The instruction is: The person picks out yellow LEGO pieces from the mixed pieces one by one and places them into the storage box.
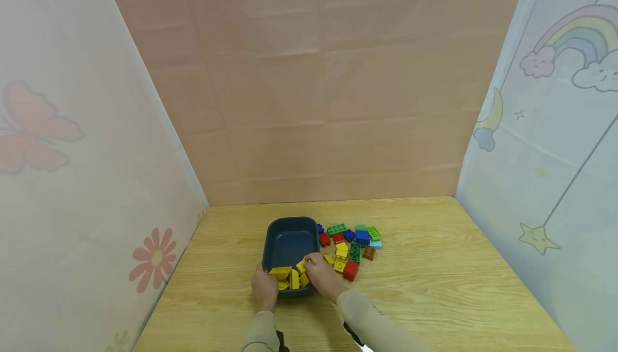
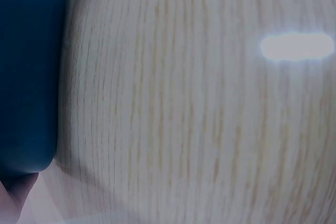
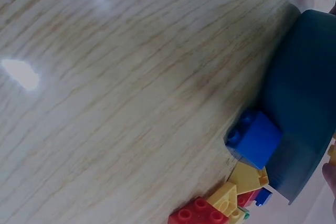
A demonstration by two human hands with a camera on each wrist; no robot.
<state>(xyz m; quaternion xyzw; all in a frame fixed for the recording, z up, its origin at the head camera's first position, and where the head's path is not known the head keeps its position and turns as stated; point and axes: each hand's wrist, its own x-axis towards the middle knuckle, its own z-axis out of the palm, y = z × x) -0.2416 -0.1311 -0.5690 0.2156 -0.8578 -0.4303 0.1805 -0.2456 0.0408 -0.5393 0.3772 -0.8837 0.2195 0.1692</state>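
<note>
A dark blue plastic bin stands on the table, several yellow toy bricks heaped in its near end. My left hand grips the bin's left wall near its front corner; in the left wrist view only a bit of finger shows beneath the bin's side. Over the right rim, my right hand pinches a yellow brick above the heap. The right wrist view catches the edge of that brick and a fingertip at the far right.
Right of the bin lie loose bricks: a green one, a blue one, a red one, a brown one and several yellow ones. A blue brick sits close against the bin's outer wall. Printed cloth walls enclose the table.
</note>
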